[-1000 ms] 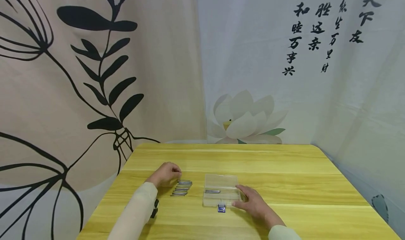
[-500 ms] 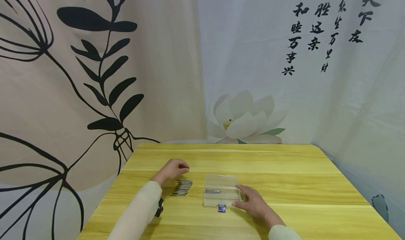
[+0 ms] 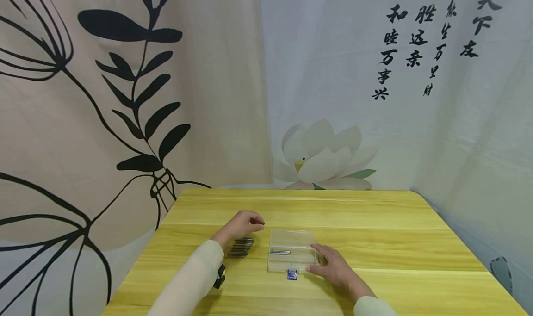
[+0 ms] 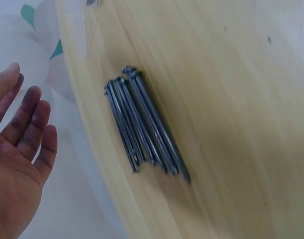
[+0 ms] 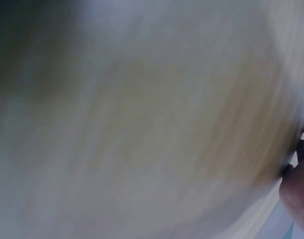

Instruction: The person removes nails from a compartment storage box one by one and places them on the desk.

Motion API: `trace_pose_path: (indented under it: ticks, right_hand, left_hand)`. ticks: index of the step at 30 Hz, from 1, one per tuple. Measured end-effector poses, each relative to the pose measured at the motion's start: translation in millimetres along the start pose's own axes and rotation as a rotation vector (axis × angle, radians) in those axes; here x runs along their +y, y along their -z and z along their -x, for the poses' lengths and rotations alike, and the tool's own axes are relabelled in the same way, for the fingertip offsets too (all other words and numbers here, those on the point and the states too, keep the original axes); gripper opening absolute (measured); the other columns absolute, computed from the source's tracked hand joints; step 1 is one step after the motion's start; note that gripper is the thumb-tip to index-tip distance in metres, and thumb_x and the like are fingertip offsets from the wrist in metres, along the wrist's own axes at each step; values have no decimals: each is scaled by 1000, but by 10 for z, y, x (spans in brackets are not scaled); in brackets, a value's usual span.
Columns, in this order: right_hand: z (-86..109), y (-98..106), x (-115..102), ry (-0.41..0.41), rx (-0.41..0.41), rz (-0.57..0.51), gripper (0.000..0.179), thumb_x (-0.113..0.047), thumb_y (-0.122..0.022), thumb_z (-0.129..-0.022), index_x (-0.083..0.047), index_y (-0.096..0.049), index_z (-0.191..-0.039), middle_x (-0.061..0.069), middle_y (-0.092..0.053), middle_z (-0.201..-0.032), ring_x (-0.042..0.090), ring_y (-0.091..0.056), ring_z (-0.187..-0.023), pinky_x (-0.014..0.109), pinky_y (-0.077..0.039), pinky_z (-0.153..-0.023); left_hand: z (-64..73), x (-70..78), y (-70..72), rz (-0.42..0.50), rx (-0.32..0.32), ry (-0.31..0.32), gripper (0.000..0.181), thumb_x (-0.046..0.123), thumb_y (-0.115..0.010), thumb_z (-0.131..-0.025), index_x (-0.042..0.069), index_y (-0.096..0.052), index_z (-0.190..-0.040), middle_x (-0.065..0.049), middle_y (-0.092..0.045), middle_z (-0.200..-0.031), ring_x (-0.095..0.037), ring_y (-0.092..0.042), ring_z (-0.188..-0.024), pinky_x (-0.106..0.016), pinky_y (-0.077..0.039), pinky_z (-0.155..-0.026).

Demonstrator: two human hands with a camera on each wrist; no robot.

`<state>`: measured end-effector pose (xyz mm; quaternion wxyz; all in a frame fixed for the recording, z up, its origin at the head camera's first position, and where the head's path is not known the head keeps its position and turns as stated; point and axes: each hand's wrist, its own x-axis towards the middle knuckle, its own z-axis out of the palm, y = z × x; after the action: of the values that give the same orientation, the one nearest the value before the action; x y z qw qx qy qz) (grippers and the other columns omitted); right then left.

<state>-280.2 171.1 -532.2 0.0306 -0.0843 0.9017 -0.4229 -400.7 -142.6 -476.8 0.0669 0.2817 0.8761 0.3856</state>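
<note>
Above and just beyond a row of several steel nails (image 4: 144,127), my left hand (image 3: 243,225) hovers with its fingers loosely bent. I see nothing between its fingertips in the left wrist view, where the hand (image 4: 20,154) is apart from the nails. The nails (image 3: 240,248) lie side by side on the table in the head view. My right hand (image 3: 335,267) grips the right end of a clear plastic box (image 3: 276,264), thumb at the front, fingers toward the back. The box's lid (image 3: 291,237) is raised open, and a few nails (image 3: 280,252) lie inside.
A blue label or clasp (image 3: 292,274) sits at the box's front edge. The wooden table (image 3: 399,242) reaches back to a printed curtain (image 3: 225,84). Most of the right wrist view is a blur, with part of the right hand (image 5: 299,189) at its edge.
My left hand has moved to the right, from beside the nails to beyond them and nearer the box. The right hand, the box and the nails stay where they were.
</note>
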Motion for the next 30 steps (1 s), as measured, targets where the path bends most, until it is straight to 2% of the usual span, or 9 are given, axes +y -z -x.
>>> trace_pose_path:
  ticks: [6,12,21,30]
  right_hand:
    - [7,2,-7,-6,-3,-6,76,-38,-79,-84,-7,-48,-146,29,-39,-148,54,-29,-137,70,-22,-106]
    - [11,-8,-8,-11,-9,-6,75,-38,-79,-85,-8,-48,-146,30,-37,-149,54,-27,-137,71,-21,-106]
    - [17,-12,-13,-3,3,-13,74,-36,-79,-85,-7,-49,-145,32,-37,-148,55,-28,-136,71,-20,-106]
    - [14,-10,-2,-14,9,-4,74,-36,-80,-84,-8,-49,-145,31,-37,-148,54,-28,-137,70,-21,-106]
  left_hand:
    - [40,47,-153,31,6,-24,18,17,-66,-97,4,-72,-107,2,-65,-96,-15,-57,-84,-34,-49,-72]
    - [93,80,-325,28,17,-10,18,19,-66,-97,5,-74,-105,6,-65,-95,-13,-57,-85,-32,-48,-74]
    - [194,178,-518,54,96,24,11,17,-69,-95,8,-75,-97,4,-62,-94,-15,-56,-85,-33,-48,-72]
    - [253,259,-633,24,168,60,5,13,-73,-91,10,-75,-88,0,-60,-92,-15,-52,-83,-33,-46,-70]
